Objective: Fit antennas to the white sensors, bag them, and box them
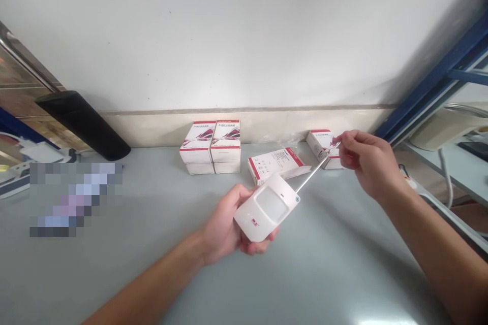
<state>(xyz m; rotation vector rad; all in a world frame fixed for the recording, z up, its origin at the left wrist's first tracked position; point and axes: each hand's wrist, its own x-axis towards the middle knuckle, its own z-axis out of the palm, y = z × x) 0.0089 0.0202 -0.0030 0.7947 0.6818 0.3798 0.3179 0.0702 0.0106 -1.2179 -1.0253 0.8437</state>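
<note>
My left hand [224, 226] is wrapped round a white motion detector [267, 208] with a pale window and a small red logo, holding it tilted above the grey table. A thin metal antenna [309, 179] sticks out of its upper right corner. At the antenna's far end, the fingers of my right hand [368, 160] are pinched on the tip. Just behind the detector lies a flat white and red box [276, 162]. Another white and red box [320, 139] is partly hidden behind my right hand.
Several white and red boxes [210, 147] stand stacked by the wall. Clear plastic wrap [280, 138] lies behind the flat box. A black padded post [84, 124] leans at the left, near a blurred-out item [76, 200]. A blue frame [430, 71] borders the right side.
</note>
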